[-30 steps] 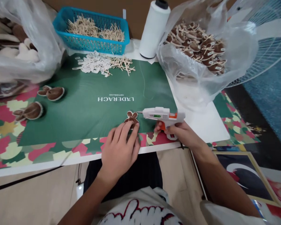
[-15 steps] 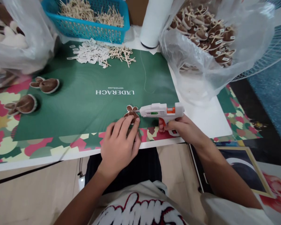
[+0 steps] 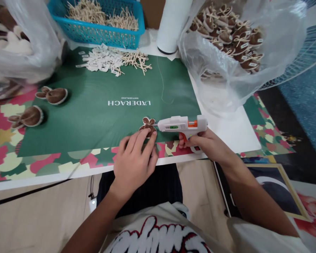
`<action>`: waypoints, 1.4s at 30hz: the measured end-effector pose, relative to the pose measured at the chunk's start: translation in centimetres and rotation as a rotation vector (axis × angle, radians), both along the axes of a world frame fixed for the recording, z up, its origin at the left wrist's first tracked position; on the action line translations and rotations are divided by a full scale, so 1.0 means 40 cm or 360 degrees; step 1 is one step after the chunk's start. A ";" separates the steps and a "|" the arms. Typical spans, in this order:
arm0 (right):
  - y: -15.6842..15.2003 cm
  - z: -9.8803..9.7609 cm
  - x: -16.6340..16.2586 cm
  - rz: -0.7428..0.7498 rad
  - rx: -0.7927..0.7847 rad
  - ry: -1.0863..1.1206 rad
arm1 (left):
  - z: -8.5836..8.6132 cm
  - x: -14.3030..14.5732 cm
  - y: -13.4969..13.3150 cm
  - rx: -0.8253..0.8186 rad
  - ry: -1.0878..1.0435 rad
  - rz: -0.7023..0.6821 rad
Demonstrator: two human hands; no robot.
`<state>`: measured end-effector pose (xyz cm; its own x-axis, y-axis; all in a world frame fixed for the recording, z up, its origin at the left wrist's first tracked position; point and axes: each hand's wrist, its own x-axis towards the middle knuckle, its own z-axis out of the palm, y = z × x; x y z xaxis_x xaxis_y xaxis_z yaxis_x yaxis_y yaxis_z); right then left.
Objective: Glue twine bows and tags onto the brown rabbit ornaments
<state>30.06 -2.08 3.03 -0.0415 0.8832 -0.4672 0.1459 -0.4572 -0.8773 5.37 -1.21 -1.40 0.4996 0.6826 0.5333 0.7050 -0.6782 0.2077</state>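
- The bunny [image 3: 148, 125], a small brown piece with pale edging, is seen lying flat on the green sheet [image 3: 94, 116], toward the sheet's 5 o'clock corner.
- It is pinned from its 6 o'clock side by the fingertips of the left hand [image 3: 133, 163]. The hand is laid flat with fingers extended, and nothing is clasped.
- The glue gun [image 3: 183, 124] is held at its handle by the right hand [image 3: 204, 144], whose fingers are wrapped closed around it at the orange trigger.
- The nozzle is aimed toward 9 o'clock at the bunny's 3 o'clock edge. Whether it touches cannot be told.
- The bunny is judged light, soft and floppy, and apt to slide on the smooth sheet. It is best pressed down on its body, away from the nozzle. Its thin ears would bend if gripped.
- The gun is judged light and stiff. Its handle is the place to hold, and its tip is probably hot.
- Other bunnies [image 3: 54, 95] are seen at 9 o'clock of the sheet.
- Tags [image 3: 100, 61] lie at 12 o'clock, with the basket [image 3: 94, 33] beyond them, and a bag [image 3: 226, 80] is seen at 2 o'clock.
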 end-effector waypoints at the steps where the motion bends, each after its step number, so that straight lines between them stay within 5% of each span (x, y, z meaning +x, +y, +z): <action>1: -0.001 0.001 0.000 0.0003 -0.0007 -0.0001 | 0.000 -0.001 0.000 -0.0008 -0.0022 -0.0005; 15: -0.040 -0.004 0.010 0.0015 0.0097 0.0126 | 0.003 -0.008 -0.003 -0.0162 -0.0092 -0.0054; 42: -0.061 0.035 -0.007 -0.0020 0.0104 -0.0218 | -0.001 -0.015 -0.001 -0.0180 -0.0079 -0.0086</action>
